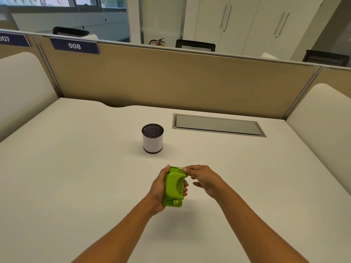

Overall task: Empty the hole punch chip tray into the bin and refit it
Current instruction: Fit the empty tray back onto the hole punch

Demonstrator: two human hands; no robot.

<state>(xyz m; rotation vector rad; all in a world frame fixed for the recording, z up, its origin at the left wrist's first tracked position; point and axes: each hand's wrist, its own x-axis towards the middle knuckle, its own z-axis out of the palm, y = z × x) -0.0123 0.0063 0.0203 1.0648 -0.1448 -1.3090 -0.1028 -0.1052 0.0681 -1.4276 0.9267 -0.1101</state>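
Note:
A lime-green hole punch (173, 186) is held above the white desk, turned on its side with its lever facing me. My left hand (158, 188) wraps around its left side and back. My right hand (204, 179) pinches the punch's far top corner with thumb and forefinger; a ring shows on one finger. The chip tray is hidden on the punch's far side. A small round bin (152, 139), white-walled with black mesh inside, stands upright on the desk just beyond the punch.
A grey cable-hatch lid (218, 125) is set flush in the desk (76, 177) at the back right. Tan partition panels (171, 78) close off the desk's far edge, with padded white side screens left and right.

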